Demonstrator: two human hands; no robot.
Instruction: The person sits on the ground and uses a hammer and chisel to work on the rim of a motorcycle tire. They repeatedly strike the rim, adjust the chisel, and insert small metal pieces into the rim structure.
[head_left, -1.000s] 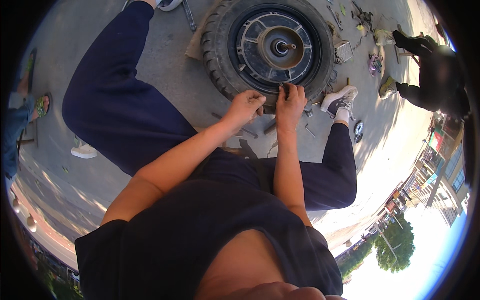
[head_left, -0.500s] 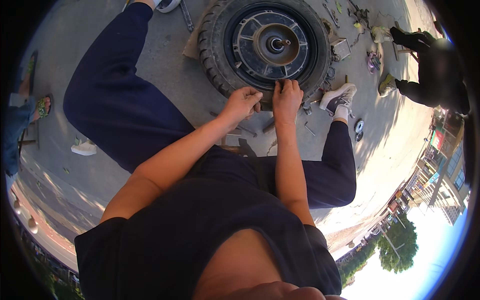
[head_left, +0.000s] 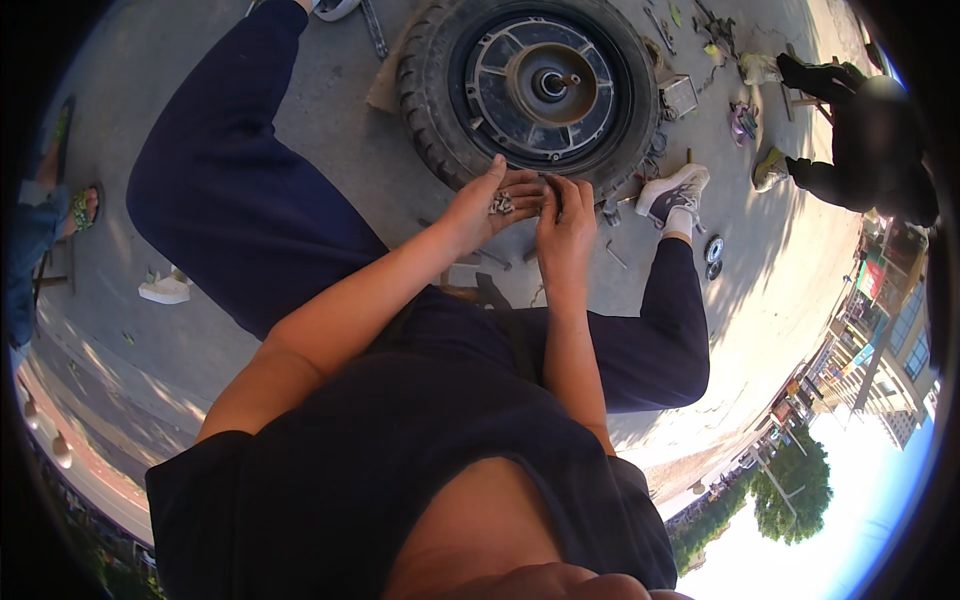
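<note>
My left hand (head_left: 485, 207) is turned palm up, with a small pile of bolts (head_left: 501, 204) lying in it. The bolts are short and grey. Right beside its fingertips, my right hand (head_left: 566, 222) is closed in a pinch; what its fingers hold, if anything, is hidden. Just beyond both hands lies a wheel with a black tyre (head_left: 428, 130). In its middle sits a round dark motor hub (head_left: 490, 75) with a ribbed cover and a short axle (head_left: 552, 84) sticking up.
A long metal tool (head_left: 374, 28) lies left of the wheel. Right of it are a small metal frame (head_left: 679, 97), loose tools and two round parts (head_left: 714, 257). My shoe (head_left: 675, 193) stands close to the tyre. A person in black (head_left: 880, 150) is at the far right.
My left hand has opened from a curled grip, showing the bolts in its palm. My right hand has drawn back from the hub's near rim to the left hand's fingertips.
</note>
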